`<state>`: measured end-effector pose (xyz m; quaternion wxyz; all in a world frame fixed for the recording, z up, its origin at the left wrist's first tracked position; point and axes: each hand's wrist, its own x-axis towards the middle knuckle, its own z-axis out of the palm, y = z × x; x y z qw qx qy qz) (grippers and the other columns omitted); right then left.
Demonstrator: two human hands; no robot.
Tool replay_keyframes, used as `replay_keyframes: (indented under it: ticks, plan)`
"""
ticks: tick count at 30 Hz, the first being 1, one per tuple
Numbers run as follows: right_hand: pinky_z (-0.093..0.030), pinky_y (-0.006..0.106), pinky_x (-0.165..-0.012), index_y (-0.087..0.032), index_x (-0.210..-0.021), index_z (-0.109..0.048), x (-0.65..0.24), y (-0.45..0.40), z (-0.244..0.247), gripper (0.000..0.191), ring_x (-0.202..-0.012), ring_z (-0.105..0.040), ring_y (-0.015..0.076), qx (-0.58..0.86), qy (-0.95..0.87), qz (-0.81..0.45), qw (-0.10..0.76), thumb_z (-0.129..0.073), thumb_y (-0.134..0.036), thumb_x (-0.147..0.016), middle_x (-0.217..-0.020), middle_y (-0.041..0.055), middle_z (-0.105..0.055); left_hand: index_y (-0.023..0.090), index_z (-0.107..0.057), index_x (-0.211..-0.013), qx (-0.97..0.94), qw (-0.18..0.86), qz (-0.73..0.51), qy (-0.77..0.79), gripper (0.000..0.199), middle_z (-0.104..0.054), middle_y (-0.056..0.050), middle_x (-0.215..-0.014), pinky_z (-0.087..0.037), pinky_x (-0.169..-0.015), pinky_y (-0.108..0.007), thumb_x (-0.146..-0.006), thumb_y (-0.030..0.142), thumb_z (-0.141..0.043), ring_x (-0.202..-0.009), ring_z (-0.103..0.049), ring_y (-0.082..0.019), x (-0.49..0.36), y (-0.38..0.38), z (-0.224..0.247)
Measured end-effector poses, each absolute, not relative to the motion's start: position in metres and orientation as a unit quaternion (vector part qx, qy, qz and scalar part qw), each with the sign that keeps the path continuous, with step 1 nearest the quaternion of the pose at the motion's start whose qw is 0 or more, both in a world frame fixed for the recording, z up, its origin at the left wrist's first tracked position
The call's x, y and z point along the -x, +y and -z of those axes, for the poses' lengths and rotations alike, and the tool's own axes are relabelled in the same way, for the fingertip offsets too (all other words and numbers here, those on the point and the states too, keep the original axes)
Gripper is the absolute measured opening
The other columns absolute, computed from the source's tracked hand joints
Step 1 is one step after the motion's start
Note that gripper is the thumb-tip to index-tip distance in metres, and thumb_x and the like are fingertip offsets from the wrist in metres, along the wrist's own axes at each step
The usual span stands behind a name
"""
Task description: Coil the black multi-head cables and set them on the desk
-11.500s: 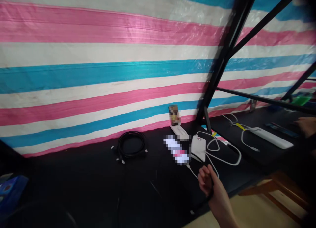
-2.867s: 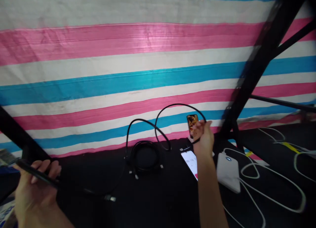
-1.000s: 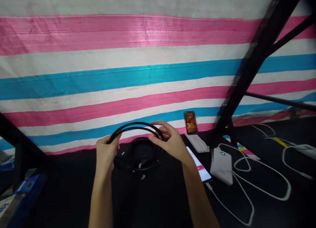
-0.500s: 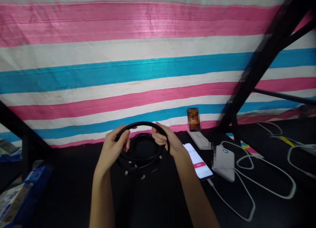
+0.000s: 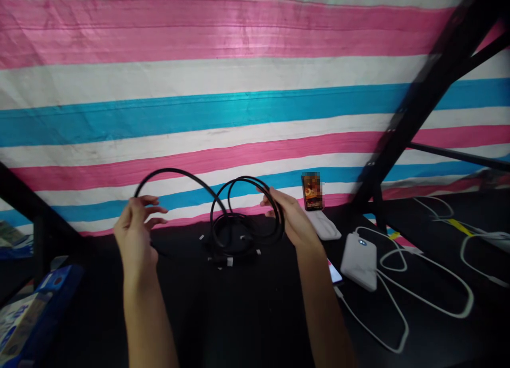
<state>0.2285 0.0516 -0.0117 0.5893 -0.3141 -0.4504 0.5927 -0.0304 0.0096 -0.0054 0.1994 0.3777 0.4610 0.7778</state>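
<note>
Above the black surface [image 5: 235,325], before the striped sheet [image 5: 159,113], the black cable [image 5: 171,170] arcs between both hands. The left hand [image 5: 137,224] pinches one stretch between thumb and fingers, its other fingers spread; the right hand [image 5: 287,211] has its fingers curled round the loops. Another coil [image 5: 237,215] lies beneath, near small pale plugs [image 5: 230,262]. Right of it, the forearm partly hides a lit phone [image 5: 335,273], near a white power bank [image 5: 359,259].

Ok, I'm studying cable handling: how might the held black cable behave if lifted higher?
Probably springy, not limp: the cable arches up beside the left hand without sagging. Its loops may spread or slip, as only the right hand seems to hold them.
</note>
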Motion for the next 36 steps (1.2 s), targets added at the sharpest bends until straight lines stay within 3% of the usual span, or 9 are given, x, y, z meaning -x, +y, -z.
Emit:
replay_keyframes:
  ticks: [3,9,15,20,24,27,31,33,36]
  plan:
    - [-0.047,0.017,-0.054,-0.020,-0.082,-0.071,-0.241,0.059,0.013,0.028,-0.077,-0.061,0.0127,0.326,-0.400,-0.543,0.662,-0.070,-0.045,-0.070,-0.083,0.0015,-0.066,0.017,-0.055,-0.072,-0.289,0.172,-0.824,0.457,0.026,-0.049,0.004,-0.066,-0.035,-0.038,-0.020,-0.078,0.042,-0.059,-0.046,-0.048,-0.007,0.053,0.002,0.004]
    - [-0.034,0.011,-0.037,-0.024,-0.078,-0.066,-0.259,0.068,0.010,0.021,-0.053,-0.054,0.0032,0.254,-0.216,-0.521,0.786,-0.073,-0.041,-0.068,-0.068,-0.0080,-0.058,0.017,-0.051,-0.070,-0.202,0.102,-0.875,0.429,0.014,-0.034,0.009,-0.044,-0.011,-0.031,-0.022,-0.071,0.026,-0.062,-0.036,-0.021,-0.007,0.085,-0.003,0.014]
    - [-0.032,0.010,-0.035,-0.023,-0.075,-0.061,-0.253,0.067,0.009,0.021,-0.048,-0.050,0.0017,0.203,-0.221,-0.517,0.802,-0.071,-0.041,-0.071,-0.063,-0.0099,-0.054,0.017,-0.052,-0.065,-0.217,-0.033,-0.873,0.435,0.030,-0.027,0.010,-0.037,-0.007,-0.031,-0.024,-0.075,0.044,-0.060,-0.035,-0.017,-0.007,0.087,-0.005,0.017]
    - [-0.043,0.013,-0.043,-0.022,-0.073,-0.061,-0.246,0.059,0.008,0.030,-0.063,-0.061,0.0075,0.221,-0.350,-0.526,0.743,-0.073,-0.048,-0.066,-0.071,-0.0060,-0.060,0.015,-0.059,-0.066,-0.201,-0.074,-0.856,0.470,0.029,-0.033,0.010,-0.031,-0.007,-0.031,-0.027,-0.068,0.043,-0.065,-0.029,-0.020,-0.007,0.091,-0.009,0.015]
    - [-0.053,0.030,-0.076,-0.021,-0.076,-0.062,-0.230,0.048,0.008,0.031,-0.102,-0.062,0.0205,0.249,-0.504,-0.542,0.625,-0.060,-0.051,-0.080,-0.102,0.0046,-0.068,0.014,-0.060,-0.062,-0.240,-0.083,-0.859,0.445,0.025,-0.037,0.009,-0.033,-0.007,-0.031,-0.027,-0.066,0.038,-0.064,-0.028,-0.023,-0.007,0.083,-0.011,0.006]
    - [-0.049,0.036,-0.087,-0.021,-0.081,-0.059,-0.212,0.039,0.008,0.034,-0.107,-0.061,0.0221,0.226,-0.548,-0.605,0.531,-0.049,-0.053,-0.087,-0.115,0.0074,-0.065,0.012,-0.064,-0.061,-0.283,-0.071,-0.857,0.426,0.016,-0.043,0.007,-0.037,-0.014,-0.033,-0.024,-0.064,0.027,-0.066,-0.031,-0.029,-0.006,0.063,-0.008,-0.003]
    - [-0.051,0.026,-0.054,-0.023,-0.092,-0.053,-0.192,0.030,0.009,0.034,-0.076,-0.069,0.0187,0.243,-0.541,-0.665,0.454,-0.044,-0.056,-0.088,-0.108,0.0087,-0.068,0.013,-0.071,-0.069,-0.309,-0.069,-0.841,0.439,0.014,-0.049,0.006,-0.043,-0.030,-0.042,-0.023,-0.063,0.025,-0.072,-0.038,-0.038,-0.006,0.026,-0.003,-0.009]
    - [-0.035,0.019,-0.036,-0.021,-0.089,-0.051,-0.189,0.027,0.008,0.036,-0.050,-0.063,0.0120,0.263,-0.547,-0.655,0.449,-0.043,-0.057,-0.088,-0.096,0.0084,-0.070,0.015,-0.072,-0.074,-0.335,-0.066,-0.818,0.463,0.017,-0.054,0.004,-0.049,-0.034,-0.046,-0.023,-0.065,0.031,-0.073,-0.042,-0.041,-0.006,0.009,-0.002,-0.007]
    - [-0.015,0.020,-0.031,-0.019,-0.085,-0.053,-0.192,0.024,0.004,0.040,-0.031,-0.038,0.0029,0.272,-0.575,-0.605,0.479,-0.040,-0.057,-0.089,-0.080,0.0058,-0.070,0.018,-0.073,-0.078,-0.393,-0.048,-0.769,0.501,0.019,-0.061,0.002,-0.057,-0.040,-0.051,-0.024,-0.068,0.034,-0.072,-0.048,-0.046,-0.008,-0.011,-0.002,-0.002]
